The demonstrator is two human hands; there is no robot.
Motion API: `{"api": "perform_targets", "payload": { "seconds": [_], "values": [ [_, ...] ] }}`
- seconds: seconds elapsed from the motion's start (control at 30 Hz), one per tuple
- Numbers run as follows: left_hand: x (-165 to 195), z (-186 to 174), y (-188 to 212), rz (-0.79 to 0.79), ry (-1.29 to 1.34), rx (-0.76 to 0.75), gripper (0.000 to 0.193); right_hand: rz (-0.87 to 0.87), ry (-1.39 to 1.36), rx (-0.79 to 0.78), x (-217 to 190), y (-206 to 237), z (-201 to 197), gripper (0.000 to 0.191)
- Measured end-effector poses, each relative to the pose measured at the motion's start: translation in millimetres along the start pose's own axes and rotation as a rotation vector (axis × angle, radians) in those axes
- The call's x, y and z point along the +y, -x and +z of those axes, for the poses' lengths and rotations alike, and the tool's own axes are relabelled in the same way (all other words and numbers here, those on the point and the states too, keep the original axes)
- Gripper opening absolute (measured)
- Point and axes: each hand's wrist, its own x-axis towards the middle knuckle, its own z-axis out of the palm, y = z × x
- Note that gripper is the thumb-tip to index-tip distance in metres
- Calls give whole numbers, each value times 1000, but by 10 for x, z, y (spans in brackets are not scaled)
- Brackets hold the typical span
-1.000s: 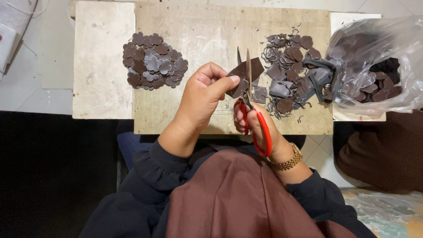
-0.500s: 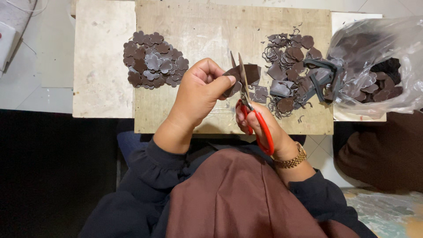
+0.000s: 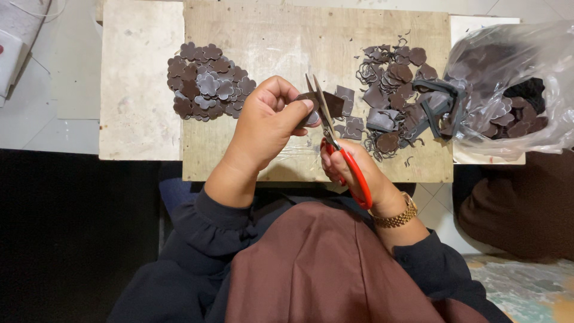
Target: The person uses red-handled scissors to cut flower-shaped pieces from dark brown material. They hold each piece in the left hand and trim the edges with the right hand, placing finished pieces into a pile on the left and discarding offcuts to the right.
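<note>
Presently the left hand point(image 3: 269, 122) pinches a small dark brown piece point(image 3: 332, 103) between thumb and fingertips, holding it above the wooden board point(image 3: 269, 42). The right hand point(image 3: 353, 170) is closed through the red handles of the scissors point(image 3: 335, 140), whose blades stand narrowly parted and bite into the piece's near edge.

Judgement: a clean cut calls for turning the piece into the blades rather than steering the scissors, with the left fingertips kept clear of the cutting line.

To the left on the board lies a heap of finished flower shapes point(image 3: 209, 81). To the right lie uncut squares and curled trimmings point(image 3: 391, 98). Beyond these, a clear plastic bag point(image 3: 514, 78) holds more dark pieces. A gold wristwatch point(image 3: 399, 215) sits on the right wrist.
</note>
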Motion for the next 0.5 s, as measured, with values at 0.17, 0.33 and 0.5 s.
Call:
{"api": "perform_targets", "payload": {
  "seconds": [0.17, 0.33, 0.5],
  "values": [
    [-3, -26, -3, -11, 9, -26, 15, 32, -77, 21, 33, 8, 28, 54],
    [-35, -49, -28, 48, 1, -38, 24, 52, -148, 40, 26, 3, 54, 53],
    [-132, -3, -53, -75, 73, 69, 20, 147, -303, 51, 7, -6, 121, 50]
  ]
}}
